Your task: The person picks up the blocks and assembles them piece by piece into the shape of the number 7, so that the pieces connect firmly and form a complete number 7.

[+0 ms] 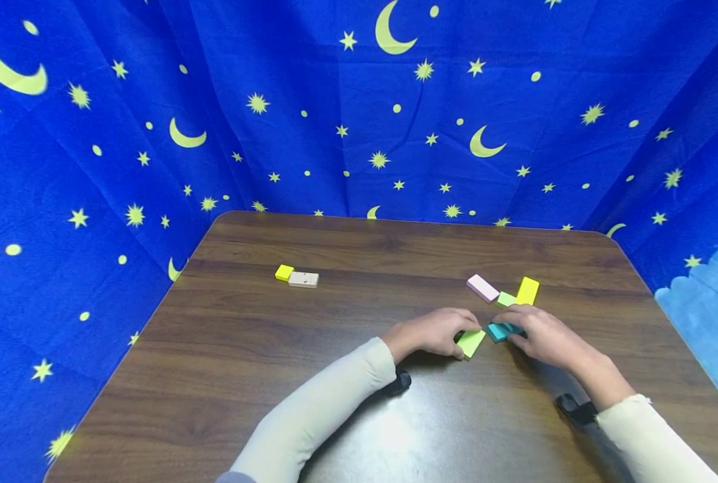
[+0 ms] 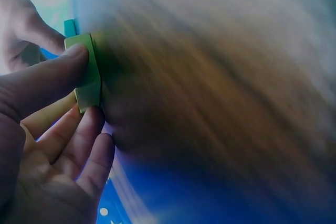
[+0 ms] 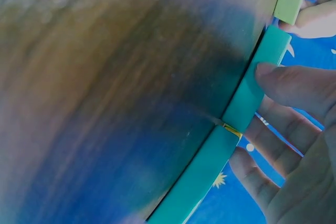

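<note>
My left hand (image 1: 436,333) pinches a flat light green block (image 1: 470,343) between thumb and fingers. The left wrist view shows the thumb on the block's (image 2: 88,80) broad side and fingertips along its lower edge. To the right, my right hand (image 1: 540,333) holds a teal block (image 1: 501,331) low over the table, its thumb (image 3: 273,80) pressed on it. In the right wrist view a second teal piece (image 3: 197,177) lies end to end with the held one, a thin yellow edge showing at their junction. The green and teal blocks are close together, corner towards corner.
Just beyond the right hand are a small light green block (image 1: 506,299), a yellow block (image 1: 527,290) and a pink block (image 1: 483,288). Farther left, a small yellow block (image 1: 284,272) touches a pale speckled block (image 1: 304,280). A blue star-patterned curtain (image 1: 310,134) surrounds the wooden table (image 1: 226,376).
</note>
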Demonstrator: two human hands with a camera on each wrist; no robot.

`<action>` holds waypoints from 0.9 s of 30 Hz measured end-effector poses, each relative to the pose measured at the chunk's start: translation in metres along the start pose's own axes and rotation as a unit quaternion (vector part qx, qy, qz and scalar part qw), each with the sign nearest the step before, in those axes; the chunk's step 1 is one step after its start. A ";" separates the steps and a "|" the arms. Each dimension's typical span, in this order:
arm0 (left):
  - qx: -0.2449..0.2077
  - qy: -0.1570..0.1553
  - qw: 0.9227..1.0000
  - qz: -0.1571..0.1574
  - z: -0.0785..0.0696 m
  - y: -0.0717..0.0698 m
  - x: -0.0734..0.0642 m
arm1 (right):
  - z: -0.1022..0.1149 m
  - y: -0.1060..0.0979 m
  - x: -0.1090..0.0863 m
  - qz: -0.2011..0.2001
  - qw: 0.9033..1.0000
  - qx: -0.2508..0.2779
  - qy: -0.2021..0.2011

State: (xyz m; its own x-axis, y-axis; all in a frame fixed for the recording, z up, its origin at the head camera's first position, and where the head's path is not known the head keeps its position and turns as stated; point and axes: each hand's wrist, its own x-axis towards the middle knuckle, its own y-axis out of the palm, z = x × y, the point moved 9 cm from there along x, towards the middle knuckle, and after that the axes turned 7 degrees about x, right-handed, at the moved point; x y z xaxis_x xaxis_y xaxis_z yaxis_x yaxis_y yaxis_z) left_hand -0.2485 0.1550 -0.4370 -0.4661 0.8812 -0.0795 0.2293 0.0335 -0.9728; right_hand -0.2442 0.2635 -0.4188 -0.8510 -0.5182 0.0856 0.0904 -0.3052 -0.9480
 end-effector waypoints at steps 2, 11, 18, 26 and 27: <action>0.002 -0.004 1.000 -0.003 0.002 -0.001 -0.002 | 0.000 0.000 0.000 0.000 1.000 -0.001 0.001; 0.001 -0.025 1.000 -0.009 0.011 -0.003 -0.009 | -0.001 0.002 0.001 -0.004 1.000 -0.008 0.004; -0.009 -0.045 0.999 -0.018 0.021 -0.016 -0.028 | -0.001 0.002 0.002 0.007 1.000 -0.009 0.017; -0.029 -0.069 0.997 -0.017 0.035 -0.024 -0.048 | -0.001 0.002 0.003 0.007 1.000 -0.013 0.017; -0.031 -0.070 0.997 -0.017 0.036 -0.024 -0.050 | -0.001 0.002 0.003 0.006 1.000 -0.013 0.015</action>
State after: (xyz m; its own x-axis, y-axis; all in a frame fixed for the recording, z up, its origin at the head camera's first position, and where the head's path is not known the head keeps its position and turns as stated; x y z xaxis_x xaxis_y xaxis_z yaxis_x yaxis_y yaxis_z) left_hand -0.2616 0.0928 -0.4173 -0.5882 0.8047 -0.0807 0.2624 0.0955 -0.9602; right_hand -0.2468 0.2622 -0.4210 -0.8655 -0.4968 0.0646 0.0877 -0.2772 -0.9568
